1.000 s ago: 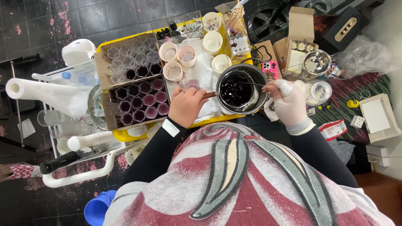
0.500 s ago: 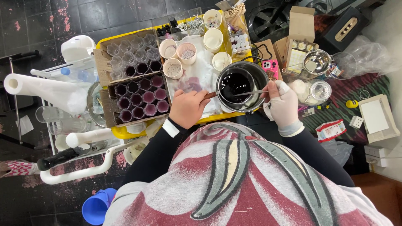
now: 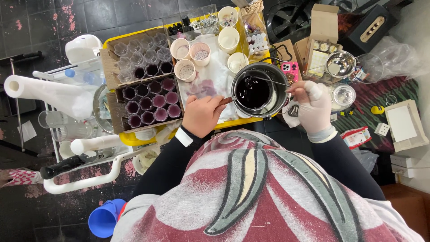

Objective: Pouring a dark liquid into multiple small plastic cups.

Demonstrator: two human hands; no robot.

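A metal pot (image 3: pixel 257 92) full of dark liquid stands at the front right of a yellow tray (image 3: pixel 112 45). My left hand (image 3: pixel 201 115), bare, grips the pot's wooden handle at its left side. My right hand (image 3: pixel 312 105), in a white glove, holds a thin metal stirring rod (image 3: pixel 268 80) whose tip dips into the dark liquid. To the left lie cardboard boxes of small cups (image 3: pixel 150 103), the nearer ones filled with purple, the farther ones empty. Several paper cups (image 3: pixel 192 56) sit on a stained white cloth (image 3: pixel 210 83) behind the pot.
A paper towel roll (image 3: pixel 45 94) and clear glasses (image 3: pixel 67 125) lie on a white cart at left. A metal bowl (image 3: pixel 340 63), cardboard boxes, a pink phone (image 3: pixel 291 69) and small white boxes sit at right. A blue cup (image 3: pixel 104 218) is on the dark tiled floor.
My gloved right hand has shifted slightly with the rod in the pot. My left hand has stayed on the handle.
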